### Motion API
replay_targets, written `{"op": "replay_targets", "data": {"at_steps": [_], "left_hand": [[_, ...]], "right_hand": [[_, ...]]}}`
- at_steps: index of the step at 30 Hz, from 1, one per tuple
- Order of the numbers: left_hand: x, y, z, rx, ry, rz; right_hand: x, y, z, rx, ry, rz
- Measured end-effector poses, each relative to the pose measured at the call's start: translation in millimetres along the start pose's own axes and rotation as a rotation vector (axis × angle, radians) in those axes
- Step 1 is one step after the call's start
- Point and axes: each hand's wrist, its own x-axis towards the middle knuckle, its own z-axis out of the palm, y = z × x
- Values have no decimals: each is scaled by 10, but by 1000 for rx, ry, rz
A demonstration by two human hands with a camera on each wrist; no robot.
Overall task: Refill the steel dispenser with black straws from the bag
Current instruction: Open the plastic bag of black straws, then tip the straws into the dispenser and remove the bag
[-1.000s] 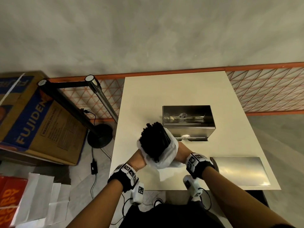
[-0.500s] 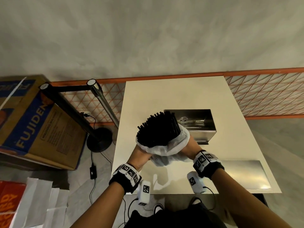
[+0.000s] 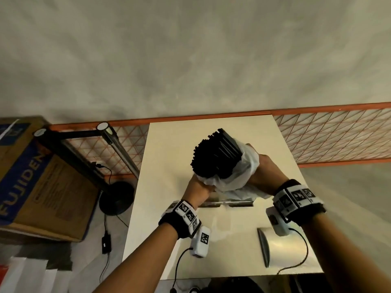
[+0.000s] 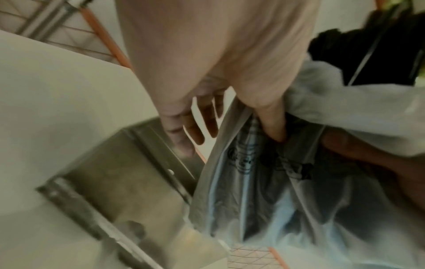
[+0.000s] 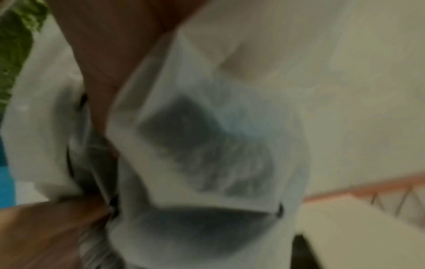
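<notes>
Straws [image 3: 215,157] protrude from the bag [image 3: 239,176], gripped between left hand [image 3: 197,190] and right hand [image 3: 264,172] above the dispenser [image 4: 128,183], presumably positioned for loading.

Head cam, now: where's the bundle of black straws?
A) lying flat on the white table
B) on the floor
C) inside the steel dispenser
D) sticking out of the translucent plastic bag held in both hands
D: the bundle of black straws juts from the translucent plastic bag, which the left hand and right hand grip above the table.
</notes>
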Motion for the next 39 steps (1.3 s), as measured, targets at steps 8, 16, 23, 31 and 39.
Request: {"op": "replay_targets", "data": {"at_steps": [8, 16, 23, 31, 39], "left_hand": [[274, 366, 277, -135, 4, -85], [360, 264, 93, -72, -70, -185], [358, 212, 31, -138, -134, -204], [422, 84, 103, -196, -82, -308], [438, 76, -19, -616, 49, -373]], "right_hand": [[347, 373, -235, -174, 57, 35], [733, 286, -103, -308, -101, -76], [977, 254, -177, -523, -125, -216], [1025, 317, 78, -573, -268, -150], [987, 392, 402, -586, -192, -156]]}}
